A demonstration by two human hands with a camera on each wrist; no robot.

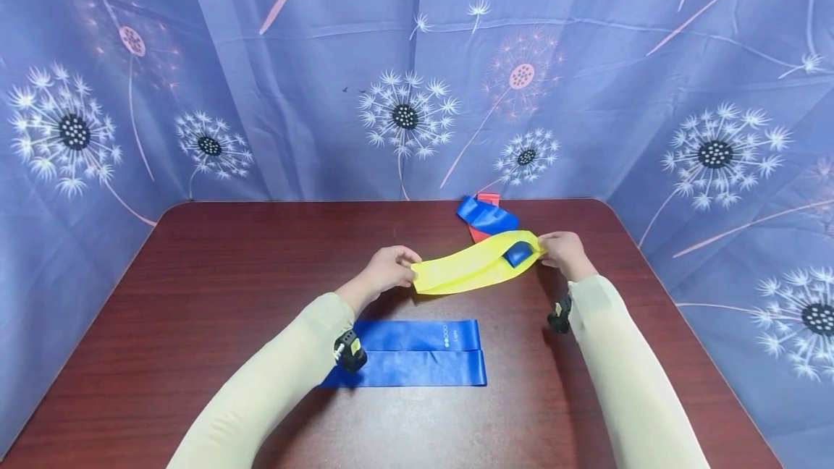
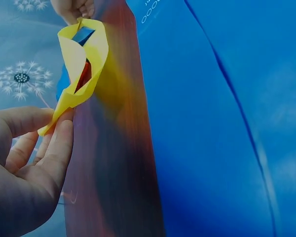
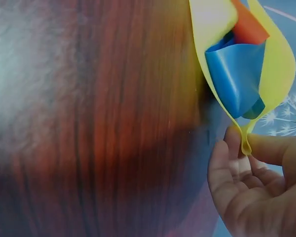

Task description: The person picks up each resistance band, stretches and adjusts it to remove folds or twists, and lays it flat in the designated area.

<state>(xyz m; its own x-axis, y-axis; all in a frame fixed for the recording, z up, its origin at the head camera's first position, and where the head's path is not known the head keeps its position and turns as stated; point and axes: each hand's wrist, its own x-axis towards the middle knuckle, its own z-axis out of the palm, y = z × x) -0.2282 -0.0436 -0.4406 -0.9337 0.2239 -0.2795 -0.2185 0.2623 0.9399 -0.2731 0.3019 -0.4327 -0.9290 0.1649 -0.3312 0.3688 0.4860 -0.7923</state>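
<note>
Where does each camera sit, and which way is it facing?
Head: worn on the head, facing forward and down at the table, yellow band and patterned cloth; left hand, right hand and sleeves show.
Left wrist: worn there, facing the yellow band; the left hand shows close, the right hand partly, beyond.
Right wrist: worn there, facing the yellow band's other end; only the right hand shows.
Both wrist views share the yellow band.

You've got "Light" (image 1: 455,335) on the blue band (image 1: 420,364), small white print, running sideways to you, and right beside it a row of circles (image 1: 446,336), some filled, some hollow! Your left wrist view catches circles too, up top, the lettering next to them cut off.
</note>
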